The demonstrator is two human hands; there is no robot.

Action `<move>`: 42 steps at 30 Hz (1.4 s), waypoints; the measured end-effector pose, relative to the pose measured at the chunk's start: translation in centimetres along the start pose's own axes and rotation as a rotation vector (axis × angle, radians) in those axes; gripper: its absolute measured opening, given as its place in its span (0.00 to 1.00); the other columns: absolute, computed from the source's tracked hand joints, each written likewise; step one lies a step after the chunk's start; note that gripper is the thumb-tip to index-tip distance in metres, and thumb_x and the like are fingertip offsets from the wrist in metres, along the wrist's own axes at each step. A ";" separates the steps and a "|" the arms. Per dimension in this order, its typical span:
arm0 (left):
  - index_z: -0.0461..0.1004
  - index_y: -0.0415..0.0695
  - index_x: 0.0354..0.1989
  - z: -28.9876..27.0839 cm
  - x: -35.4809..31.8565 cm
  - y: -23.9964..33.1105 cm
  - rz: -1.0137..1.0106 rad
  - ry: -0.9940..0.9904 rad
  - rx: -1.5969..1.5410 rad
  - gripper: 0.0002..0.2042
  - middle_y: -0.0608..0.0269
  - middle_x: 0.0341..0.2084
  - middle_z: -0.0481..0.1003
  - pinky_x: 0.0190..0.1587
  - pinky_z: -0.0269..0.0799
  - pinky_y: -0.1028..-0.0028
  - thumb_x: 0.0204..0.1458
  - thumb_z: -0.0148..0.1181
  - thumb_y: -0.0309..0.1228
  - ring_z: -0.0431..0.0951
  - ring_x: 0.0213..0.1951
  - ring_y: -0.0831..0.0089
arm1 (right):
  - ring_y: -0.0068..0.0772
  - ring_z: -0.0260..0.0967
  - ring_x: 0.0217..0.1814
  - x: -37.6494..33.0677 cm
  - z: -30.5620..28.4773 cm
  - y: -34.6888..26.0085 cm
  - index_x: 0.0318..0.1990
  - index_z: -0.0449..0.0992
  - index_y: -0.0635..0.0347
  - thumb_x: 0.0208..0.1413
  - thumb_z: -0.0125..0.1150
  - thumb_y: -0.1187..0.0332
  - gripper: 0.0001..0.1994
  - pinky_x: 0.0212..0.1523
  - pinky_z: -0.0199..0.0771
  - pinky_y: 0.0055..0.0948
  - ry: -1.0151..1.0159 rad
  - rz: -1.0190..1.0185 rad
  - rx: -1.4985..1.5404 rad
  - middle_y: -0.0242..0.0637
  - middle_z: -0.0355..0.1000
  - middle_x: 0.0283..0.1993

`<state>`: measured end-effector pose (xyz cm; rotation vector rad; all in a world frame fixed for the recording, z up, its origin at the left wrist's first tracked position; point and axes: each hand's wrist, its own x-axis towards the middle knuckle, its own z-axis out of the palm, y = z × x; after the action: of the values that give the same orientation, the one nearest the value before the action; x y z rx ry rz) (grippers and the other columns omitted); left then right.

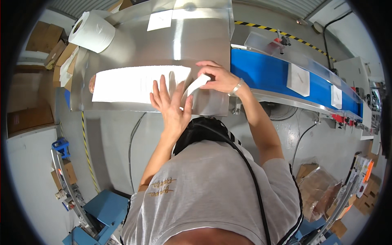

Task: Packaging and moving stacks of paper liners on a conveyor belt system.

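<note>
Left hand (pixel 173 109): fingers spread apart, resting on our white sheets.
Right hand (pixel 220 79): fingers pinched on a curled white piece (pixel 198 83); we can't tell if it's separate.
White sheets (pixel 126 84): flat on the metal desk (pixel 204 45), left of the blue conveyor (pixel 261 69).
Handling: likely light, soft, easily creased; we'd pinch an edge, palm steadying the rest.

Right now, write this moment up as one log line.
left hand: spread over white stack | right hand: pinching white piece | nearby: white roll, blue belt
</note>
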<state>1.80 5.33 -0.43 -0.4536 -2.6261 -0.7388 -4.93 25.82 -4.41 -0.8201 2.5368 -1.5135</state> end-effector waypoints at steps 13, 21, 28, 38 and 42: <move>0.73 0.47 0.48 0.4 -0.7 -1.6 -0.010 0.038 0.082 0.17 0.51 0.59 0.59 0.62 0.41 0.48 0.47 0.57 0.24 0.53 0.62 0.50 | 0.49 0.68 0.46 -10.6 -8.1 6.0 0.45 0.70 0.62 0.48 0.63 0.59 0.21 0.47 0.67 0.39 0.855 0.945 -0.899 0.50 0.72 0.42; 0.76 0.49 0.44 0.5 -0.7 -2.2 0.061 0.007 0.078 0.16 0.49 0.61 0.56 0.61 0.34 0.44 0.44 0.57 0.23 0.47 0.64 0.45 | 0.40 0.60 0.59 -0.1 -0.5 -1.9 0.51 0.70 0.53 0.43 0.67 0.67 0.24 0.56 0.63 0.34 0.063 0.136 -0.068 0.41 0.61 0.58; 0.71 0.44 0.51 -0.7 0.0 -3.1 -0.003 0.040 0.056 0.19 0.46 0.61 0.53 0.62 0.43 0.50 0.47 0.59 0.30 0.47 0.64 0.46 | 0.26 0.65 0.46 -0.4 -0.5 1.2 0.49 0.67 0.63 0.52 0.62 0.55 0.23 0.48 0.66 0.27 0.086 0.487 0.346 0.37 0.70 0.44; 0.74 0.45 0.46 -0.3 0.0 -3.4 -0.001 0.053 0.024 0.17 0.49 0.59 0.58 0.61 0.40 0.48 0.45 0.58 0.22 0.51 0.63 0.47 | 0.49 0.70 0.46 -8.4 -7.8 4.4 0.45 0.71 0.64 0.47 0.63 0.55 0.23 0.46 0.69 0.40 0.814 0.892 -0.852 0.51 0.72 0.44; 0.75 0.47 0.44 -0.3 0.0 -3.6 0.007 0.047 0.011 0.16 0.49 0.59 0.58 0.61 0.38 0.47 0.43 0.58 0.22 0.50 0.63 0.47 | 0.38 0.67 0.53 -3.4 -4.3 0.6 0.51 0.70 0.58 0.44 0.67 0.64 0.25 0.52 0.67 0.38 0.353 0.320 -0.211 0.38 0.69 0.52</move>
<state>0.46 2.28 -1.70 -0.4364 -2.5828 -0.7232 -3.68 31.05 -3.40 -0.1481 2.9342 -1.4064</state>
